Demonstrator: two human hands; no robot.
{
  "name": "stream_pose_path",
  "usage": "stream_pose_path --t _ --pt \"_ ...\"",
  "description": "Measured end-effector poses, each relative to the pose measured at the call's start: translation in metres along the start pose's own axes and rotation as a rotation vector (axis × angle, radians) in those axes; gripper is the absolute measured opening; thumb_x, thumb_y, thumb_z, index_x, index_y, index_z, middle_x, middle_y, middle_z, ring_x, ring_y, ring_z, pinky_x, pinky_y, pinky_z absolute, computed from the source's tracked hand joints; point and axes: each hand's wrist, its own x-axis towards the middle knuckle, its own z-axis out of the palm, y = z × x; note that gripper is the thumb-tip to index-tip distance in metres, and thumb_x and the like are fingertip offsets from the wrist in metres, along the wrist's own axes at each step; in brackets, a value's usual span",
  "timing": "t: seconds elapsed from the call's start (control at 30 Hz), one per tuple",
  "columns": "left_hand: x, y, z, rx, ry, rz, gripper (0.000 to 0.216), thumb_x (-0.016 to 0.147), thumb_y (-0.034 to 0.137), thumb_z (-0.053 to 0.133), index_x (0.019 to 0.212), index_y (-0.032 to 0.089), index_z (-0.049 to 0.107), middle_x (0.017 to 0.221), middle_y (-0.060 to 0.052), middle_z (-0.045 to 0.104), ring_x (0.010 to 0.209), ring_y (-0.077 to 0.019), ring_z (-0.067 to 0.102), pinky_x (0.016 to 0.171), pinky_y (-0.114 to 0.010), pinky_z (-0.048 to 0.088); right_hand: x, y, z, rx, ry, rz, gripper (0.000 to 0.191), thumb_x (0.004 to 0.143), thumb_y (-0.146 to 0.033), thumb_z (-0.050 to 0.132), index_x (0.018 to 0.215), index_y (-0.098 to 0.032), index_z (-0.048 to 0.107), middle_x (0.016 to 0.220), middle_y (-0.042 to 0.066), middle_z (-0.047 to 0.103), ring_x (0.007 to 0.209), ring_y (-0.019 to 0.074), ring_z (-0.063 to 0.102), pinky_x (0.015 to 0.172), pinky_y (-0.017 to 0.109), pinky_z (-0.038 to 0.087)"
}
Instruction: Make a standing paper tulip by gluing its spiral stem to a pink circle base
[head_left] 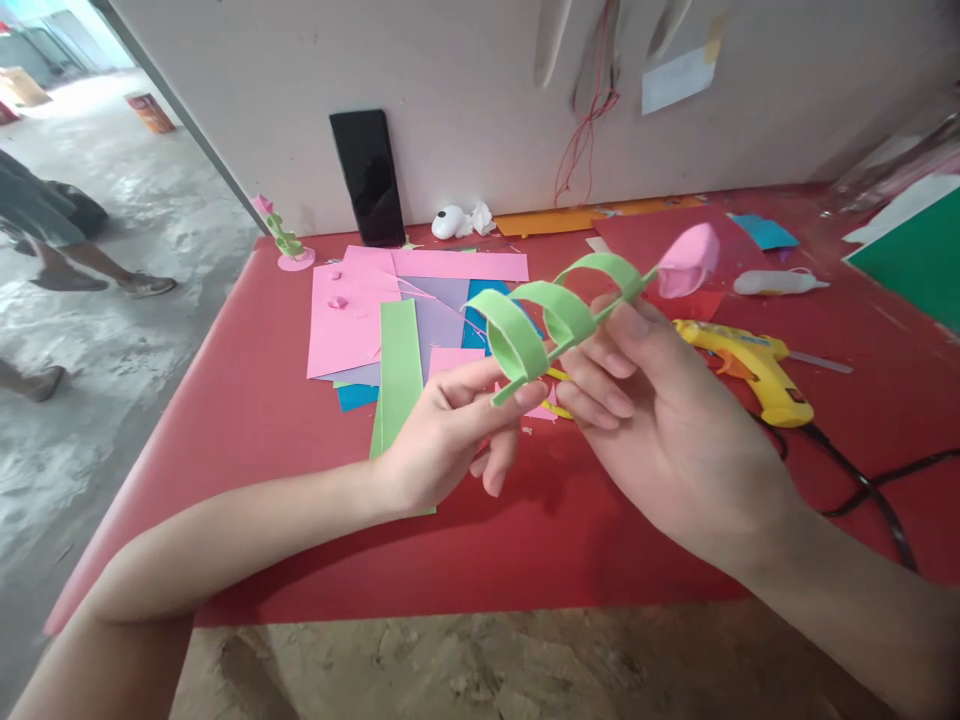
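Note:
A craft flower (566, 312) is held up over the table between both hands, tilted with its pink bud to the upper right. Its green stem carries several curled loops of green foam or paper. My left hand (457, 430) pinches the lower stem end between thumb and fingers. Near the bud, my right hand (660, 410) grips the upper stem with thumb and index finger. Below and behind lie a green strip (399, 360), pink sheets (349, 330) and a lilac sheet (442, 315). Yellow scissor handles, partly hidden, show behind my right fingers.
A yellow glue gun (757, 365) with a black cord lies right, near a white glue bottle (780, 282). Against the wall leans a black phone (367, 175). A small finished flower (289, 240) stands at the back left. Another person's legs (82, 250) show beyond the red table (255, 400).

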Motion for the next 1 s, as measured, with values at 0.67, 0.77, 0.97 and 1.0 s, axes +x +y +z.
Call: stream_pose_path --t 0.67,0.77,0.97,1.0 --pt "0.0015 -0.0038 -0.0030 -0.077 0.011 0.112 0.027 0.073 0.046 0.072 0.075 0.020 0.063 0.030 0.013 0.040 0.026 -0.0001 0.030 0.045 -0.023 0.025 -0.0016 0.0074 -0.0021 0.212 -0.118 0.149 0.022 0.079 -0.015 0.067 0.063 -0.016 0.054 0.059 -0.006 0.024 0.046 0.0008 0.021 0.042 0.010 0.030" --pt "0.0027 -0.0021 -0.0015 -0.052 0.012 0.086 0.035 0.072 0.047 0.073 0.062 0.018 0.057 0.030 0.012 0.040 0.026 -0.0003 0.029 0.042 -0.025 0.018 -0.0010 0.0083 -0.0038 0.167 -0.110 0.167 0.020 0.077 -0.013 0.068 0.063 -0.016 0.053 0.059 -0.006 0.025 0.046 0.0010 0.022 0.042 0.011 0.029" --pt "0.0007 0.0002 0.0010 -0.054 -0.014 0.115 0.045 0.075 0.043 0.071 0.049 0.016 0.046 0.030 0.011 0.032 0.030 0.0005 0.024 0.041 -0.023 0.018 0.0009 0.0062 -0.0055 0.009 0.053 0.207 0.036 0.061 -0.028 0.082 0.063 -0.018 0.047 0.063 -0.004 0.030 0.050 0.0031 0.029 0.043 0.017 0.030" --pt "0.0004 0.0001 0.0009 -0.059 -0.030 0.114 0.039 0.077 0.042 0.070 0.054 0.017 0.051 0.031 0.011 0.032 0.031 0.0003 0.024 0.041 -0.022 0.019 0.0014 0.0053 -0.0052 -0.004 0.070 0.205 0.040 0.057 -0.028 0.084 0.062 -0.018 0.045 0.063 -0.004 0.030 0.049 0.0033 0.028 0.042 0.018 0.030"
